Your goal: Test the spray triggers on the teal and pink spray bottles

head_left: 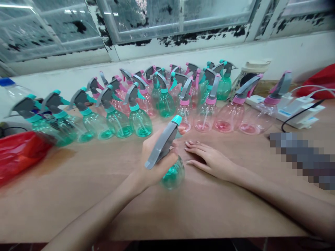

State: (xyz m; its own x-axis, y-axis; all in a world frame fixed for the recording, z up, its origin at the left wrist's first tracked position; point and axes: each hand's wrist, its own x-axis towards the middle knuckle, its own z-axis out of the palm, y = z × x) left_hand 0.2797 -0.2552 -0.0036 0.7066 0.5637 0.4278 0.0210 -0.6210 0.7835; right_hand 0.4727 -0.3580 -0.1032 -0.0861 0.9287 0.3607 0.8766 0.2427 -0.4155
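Note:
My left hand (154,164) is wrapped round the neck of a green spray bottle (172,176) with a grey trigger head and a teal nozzle. The bottle stands near the middle of the table, its lower part slightly blurred; its neck and trigger are hidden by my fingers. To the right of it, my right hand (209,158) lies on the tabletop with fingers stretched out and holds nothing. Just beyond my hands are a row of green spray bottles (142,122) on the left and pink spray bottles (229,115) on the right.
More green and pink bottles crowd the back by the wall. A white power strip (298,113) with cables sits at the right, near a white tub (255,68). Red plastic bags lie at the left (23,151) and far right. The wooden table (104,202) ends close to me.

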